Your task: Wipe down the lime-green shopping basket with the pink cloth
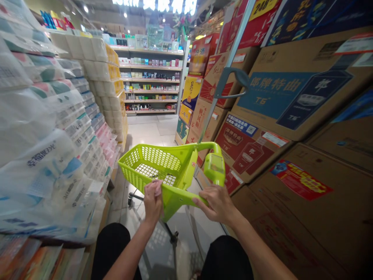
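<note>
A lime-green shopping cart (186, 165) stands tilted before me, its slatted basket showing no goods inside. My left hand (153, 200) is closed at the basket's near rim, with a small pinkish patch at the fingers that I cannot make out. Fingers wrapped round the near end of the cart's green handle belong to my right hand (217, 202). Just above that hand, a green holder with a small panel (215, 162) sits on the handle. Below the basket, dark wheels and thin metal legs show on the floor.
Stacked tissue packs (70, 116) line the left side, with bulk paper rolls (101, 74) further on. Cardboard cartons (271, 85) rise on the right, behind a slanted metal pole (211, 112). Shelves of small goods (151, 79) close off the far end of the tiled aisle (148, 130).
</note>
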`<control>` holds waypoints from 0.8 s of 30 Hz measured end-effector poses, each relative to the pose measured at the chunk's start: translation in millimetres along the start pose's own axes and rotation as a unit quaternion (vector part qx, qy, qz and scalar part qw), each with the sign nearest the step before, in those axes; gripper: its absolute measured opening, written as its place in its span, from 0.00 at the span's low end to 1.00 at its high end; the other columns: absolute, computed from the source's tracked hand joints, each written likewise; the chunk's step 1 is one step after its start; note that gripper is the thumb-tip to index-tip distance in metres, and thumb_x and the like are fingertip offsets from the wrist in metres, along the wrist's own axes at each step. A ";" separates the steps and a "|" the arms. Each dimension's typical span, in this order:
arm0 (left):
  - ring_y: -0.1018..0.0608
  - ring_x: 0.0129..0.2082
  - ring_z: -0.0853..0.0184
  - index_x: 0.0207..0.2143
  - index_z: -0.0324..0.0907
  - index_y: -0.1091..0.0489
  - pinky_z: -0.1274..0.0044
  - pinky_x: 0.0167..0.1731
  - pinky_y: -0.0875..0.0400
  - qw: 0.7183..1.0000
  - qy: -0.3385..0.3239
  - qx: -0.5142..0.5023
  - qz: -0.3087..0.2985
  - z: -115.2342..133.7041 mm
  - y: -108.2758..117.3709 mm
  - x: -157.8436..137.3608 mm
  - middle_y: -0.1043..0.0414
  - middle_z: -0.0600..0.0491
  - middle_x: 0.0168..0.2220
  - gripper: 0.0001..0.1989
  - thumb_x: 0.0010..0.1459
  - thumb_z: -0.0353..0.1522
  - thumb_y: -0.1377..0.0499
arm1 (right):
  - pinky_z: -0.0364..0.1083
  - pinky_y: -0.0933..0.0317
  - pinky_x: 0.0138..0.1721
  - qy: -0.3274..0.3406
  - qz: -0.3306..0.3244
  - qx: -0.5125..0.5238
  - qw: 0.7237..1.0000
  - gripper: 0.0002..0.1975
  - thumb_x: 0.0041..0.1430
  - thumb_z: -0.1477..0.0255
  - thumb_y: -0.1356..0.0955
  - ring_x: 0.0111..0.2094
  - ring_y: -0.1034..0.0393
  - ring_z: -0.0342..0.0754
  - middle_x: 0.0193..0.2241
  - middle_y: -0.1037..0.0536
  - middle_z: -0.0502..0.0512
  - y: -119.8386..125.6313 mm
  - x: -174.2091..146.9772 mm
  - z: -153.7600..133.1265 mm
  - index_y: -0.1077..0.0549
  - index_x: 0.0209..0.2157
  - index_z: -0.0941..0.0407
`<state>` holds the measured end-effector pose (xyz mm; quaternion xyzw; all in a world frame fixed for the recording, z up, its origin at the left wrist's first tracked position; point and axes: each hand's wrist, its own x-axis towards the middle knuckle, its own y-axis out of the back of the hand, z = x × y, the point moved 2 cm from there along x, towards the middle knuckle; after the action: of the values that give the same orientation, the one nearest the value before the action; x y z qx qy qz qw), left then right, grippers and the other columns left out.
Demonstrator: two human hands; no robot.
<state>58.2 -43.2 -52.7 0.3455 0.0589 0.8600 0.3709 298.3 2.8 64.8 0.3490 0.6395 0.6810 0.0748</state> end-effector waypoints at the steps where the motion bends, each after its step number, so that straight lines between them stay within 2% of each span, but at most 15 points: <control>1: 0.31 0.52 0.62 0.49 0.47 0.31 0.68 0.53 0.34 0.999 -0.029 -0.023 -0.037 13.2 -3.2 -4.4 0.32 0.49 0.47 0.14 0.61 0.31 0.48 | 0.45 0.56 0.30 0.003 0.004 0.007 1.000 0.26 0.67 0.60 0.42 0.21 0.37 0.41 0.16 0.32 0.50 -0.2 1.0 1.0 0.37 0.17 0.56; 3: 0.31 0.52 0.62 0.48 0.48 0.30 0.68 0.53 0.34 0.998 -0.038 -0.029 -0.049 29.7 -4.0 -0.3 0.33 0.48 0.48 0.14 0.62 0.30 0.48 | 0.45 0.56 0.30 0.007 0.014 0.022 1.000 0.26 0.69 0.62 0.44 0.21 0.38 0.41 0.16 0.32 0.50 -0.6 2.2 2.7 0.38 0.17 0.57; 6: 0.29 0.46 0.61 0.42 0.45 0.28 0.67 0.50 0.32 1.000 0.025 0.015 -0.008 41.9 -4.1 17.6 0.34 0.48 0.43 0.12 0.60 0.27 0.49 | 0.45 0.56 0.31 0.011 0.023 0.038 0.999 0.26 0.70 0.65 0.47 0.21 0.39 0.40 0.16 0.32 0.50 -1.7 2.4 4.5 0.38 0.18 0.57; 7: 0.29 0.44 0.61 0.40 0.44 0.28 0.67 0.48 0.31 0.999 0.039 0.027 -0.012 47.4 -5.7 21.1 0.34 0.48 0.42 0.12 0.59 0.26 0.49 | 0.45 0.55 0.31 0.011 0.025 0.041 0.999 0.26 0.70 0.65 0.47 0.21 0.39 0.40 0.16 0.33 0.50 -2.3 2.1 5.4 0.38 0.18 0.57; 9: 0.28 0.44 0.62 0.39 0.45 0.27 0.69 0.46 0.31 0.997 0.035 0.036 -0.060 63.1 -9.5 21.9 0.36 0.48 0.42 0.13 0.59 0.25 0.50 | 0.45 0.55 0.31 0.007 0.033 0.046 0.998 0.27 0.70 0.66 0.48 0.21 0.39 0.41 0.16 0.33 0.50 -3.1 0.9 8.4 0.38 0.18 0.57; 13: 0.28 0.44 0.64 0.41 0.48 0.28 0.73 0.44 0.31 0.975 -0.044 0.034 -0.216 97.5 -10.1 19.5 0.36 0.50 0.45 0.14 0.59 0.26 0.50 | 0.45 0.55 0.31 -0.004 0.050 0.045 0.998 0.27 0.70 0.67 0.48 0.21 0.39 0.41 0.16 0.33 0.51 -3.7 -2.2 14.7 0.37 0.17 0.56; 15: 0.28 0.41 0.65 0.39 0.47 0.29 0.73 0.42 0.31 0.971 -0.034 0.055 -0.229 107.1 -9.3 24.4 0.36 0.50 0.44 0.13 0.59 0.25 0.50 | 0.45 0.54 0.31 -0.007 0.055 0.043 0.998 0.28 0.70 0.67 0.48 0.21 0.39 0.41 0.16 0.32 0.51 -3.8 -2.3 13.8 0.37 0.17 0.57; 18: 0.29 0.41 0.62 0.37 0.46 0.29 0.69 0.43 0.31 0.988 0.002 0.054 -0.145 116.7 -19.0 23.4 0.36 0.49 0.41 0.11 0.61 0.27 0.50 | 0.45 0.54 0.32 -0.016 0.073 0.034 0.997 0.28 0.70 0.68 0.48 0.21 0.38 0.41 0.16 0.31 0.52 -4.0 -0.1 6.7 0.35 0.17 0.57; 20: 0.30 0.47 0.59 0.41 0.47 0.29 0.66 0.47 0.33 0.995 -0.035 -0.001 -0.093 119.1 -34.9 7.2 0.35 0.47 0.44 0.11 0.62 0.29 0.49 | 0.45 0.53 0.32 -0.022 0.081 0.030 0.996 0.29 0.70 0.68 0.49 0.21 0.37 0.42 0.17 0.28 0.53 -4.1 1.8 1.0 0.32 0.18 0.57; 22: 0.33 0.52 0.57 0.45 0.48 0.31 0.63 0.52 0.35 0.996 -0.068 -0.049 -0.037 108.4 -52.7 -18.4 0.35 0.45 0.48 0.11 0.62 0.31 0.49 | 0.45 0.53 0.32 -0.027 0.080 0.032 0.996 0.29 0.70 0.68 0.49 0.22 0.36 0.42 0.18 0.27 0.54 -4.1 3.1 -2.8 0.29 0.19 0.57; 24: 0.34 0.51 0.57 0.43 0.47 0.32 0.59 0.53 0.38 0.995 -0.071 -0.053 0.045 82.5 -66.2 -45.7 0.34 0.46 0.44 0.09 0.63 0.34 0.49 | 0.45 0.53 0.32 -0.028 0.081 0.032 0.996 0.29 0.69 0.69 0.49 0.21 0.36 0.42 0.18 0.27 0.54 -3.7 3.3 -3.9 0.30 0.19 0.57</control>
<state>172.5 -39.5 -39.3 0.3880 -0.0289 0.8509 0.3531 292.4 2.1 62.9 0.4211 0.6277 0.6542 0.0260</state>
